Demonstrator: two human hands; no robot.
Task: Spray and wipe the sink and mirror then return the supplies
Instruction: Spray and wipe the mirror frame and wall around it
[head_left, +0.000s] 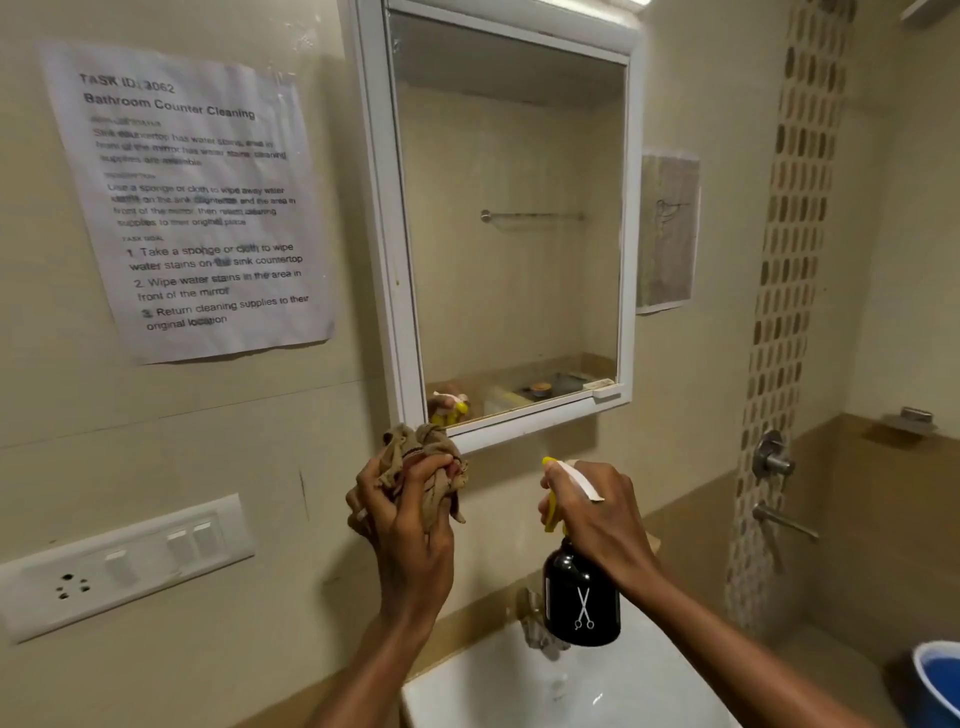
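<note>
Beside mirror (511, 234), sheet (187, 202) reading "Bathroom Counter Cleaning"

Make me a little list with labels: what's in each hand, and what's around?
left hand: holds a scrunched brown cloth
right hand: grip on a black spray bottle, nozzle toward the wall
mirror: white frame, just above both hands
sink: white, under the bottle
paper: cleaning steps, taped left of mirror
</note>
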